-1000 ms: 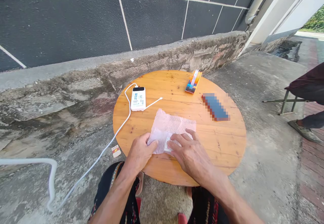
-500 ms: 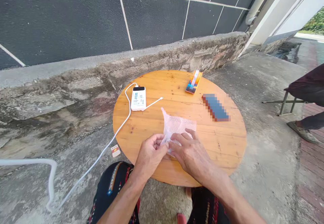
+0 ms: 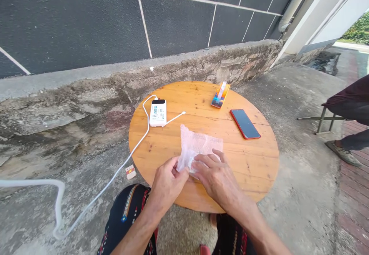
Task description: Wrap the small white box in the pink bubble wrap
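Observation:
A pinkish, see-through sheet of bubble wrap (image 3: 201, 141) lies near the front of the round wooden table, bunched and folded at its near left part. My left hand (image 3: 168, 180) pinches that bunched edge between thumb and fingers. From the other side, my right hand (image 3: 215, 174) grips the folded part, its bent fingers pressed over the top and its thumb mostly hidden. Something whitish shows through the folds between both hands, too unclear to name.
On the table (image 3: 253, 174) are a white power bank (image 3: 158, 113) with a white cable, a tape dispenser (image 3: 220, 94) and a red-edged phone (image 3: 245, 124). A small box (image 3: 130, 172) lies on the ground at left. A seated person's leg (image 3: 350, 143) is at right.
My left hand has shifted slightly left, and the wrap's upper left corner has moved left and spread wider. My right hand stays on the fold, almost unmoved.

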The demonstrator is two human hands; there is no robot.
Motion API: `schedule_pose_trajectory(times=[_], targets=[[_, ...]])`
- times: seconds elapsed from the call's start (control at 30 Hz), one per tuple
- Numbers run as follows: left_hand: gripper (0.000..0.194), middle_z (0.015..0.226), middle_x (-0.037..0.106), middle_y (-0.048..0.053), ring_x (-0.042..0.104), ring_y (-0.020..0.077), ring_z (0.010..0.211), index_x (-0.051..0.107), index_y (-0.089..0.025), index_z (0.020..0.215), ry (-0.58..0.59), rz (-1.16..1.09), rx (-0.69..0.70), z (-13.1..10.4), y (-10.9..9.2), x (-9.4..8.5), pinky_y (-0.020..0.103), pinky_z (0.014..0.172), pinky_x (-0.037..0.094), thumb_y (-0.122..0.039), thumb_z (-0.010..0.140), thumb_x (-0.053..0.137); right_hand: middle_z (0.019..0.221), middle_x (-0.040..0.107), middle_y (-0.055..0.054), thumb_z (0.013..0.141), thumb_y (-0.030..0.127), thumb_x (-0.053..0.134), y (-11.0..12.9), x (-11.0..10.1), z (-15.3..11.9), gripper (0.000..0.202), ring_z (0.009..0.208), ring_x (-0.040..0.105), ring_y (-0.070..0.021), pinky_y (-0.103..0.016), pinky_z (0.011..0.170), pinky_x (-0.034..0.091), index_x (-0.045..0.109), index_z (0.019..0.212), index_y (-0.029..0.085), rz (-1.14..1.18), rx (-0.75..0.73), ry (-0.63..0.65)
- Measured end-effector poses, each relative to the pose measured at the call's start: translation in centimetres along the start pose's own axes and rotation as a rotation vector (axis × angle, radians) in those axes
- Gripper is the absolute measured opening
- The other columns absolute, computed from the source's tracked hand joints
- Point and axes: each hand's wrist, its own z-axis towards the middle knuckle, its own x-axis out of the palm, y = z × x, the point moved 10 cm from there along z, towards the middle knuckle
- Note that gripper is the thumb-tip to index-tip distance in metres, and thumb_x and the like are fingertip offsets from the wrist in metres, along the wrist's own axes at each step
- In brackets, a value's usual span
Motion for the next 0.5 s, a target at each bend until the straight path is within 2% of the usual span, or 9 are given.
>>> schedule_pose_trajectory(times=[0.1,0.23,0.33,0.5], targets=[[0.024,0.057,0.051,-0.004,0.046,0.0107,0.056,0.062,-0.016,0.072,-0.016,0.04,-0.034,0.5,1.1,-0.8,0.02,0.052,0.034,-0.032,0.082,0.048,0.108,0.067,-0.003,0.089,0.019,0.059,0.0,0.0,0.1,0.008,0.095,0.06,-0.0219,-0.047,0.101,0.032,0.064,0.095,0.022,-0.007,-0.004,0.0],[0.029,0.05,0.041,-0.006,0.038,0.0094,0.05,0.057,-0.017,0.065,-0.057,0.07,-0.041,1.2,2.1,-1.4,0.02,0.048,0.027,-0.036,0.083,0.047,0.107,0.067,-0.003,0.087,0.018,0.061,0.1,-0.1,0.2,0.008,0.095,0.059,-0.0229,-0.048,0.1,0.033,0.065,0.094,0.022,-0.028,-0.015,0.0],[0.029,0.053,0.042,-0.006,0.039,0.0091,0.053,0.053,-0.017,0.061,-0.079,0.105,-0.025,1.6,2.1,-1.6,0.02,0.051,0.028,-0.036,0.082,0.049,0.106,0.067,-0.003,0.087,0.019,0.061,0.1,0.0,0.2,0.007,0.094,0.059,-0.0231,-0.049,0.1,0.033,0.065,0.093,0.022,-0.036,-0.015,0.005],[0.028,0.054,0.04,-0.007,0.038,0.0084,0.056,0.045,-0.017,0.058,-0.179,0.168,0.003,1.6,1.2,-2.0,0.019,0.054,0.028,-0.034,0.08,0.051,0.108,0.066,-0.002,0.087,0.019,0.061,0.1,0.1,0.2,0.009,0.094,0.059,-0.0226,-0.048,0.1,0.033,0.065,0.095,0.022,-0.036,-0.023,0.017]])
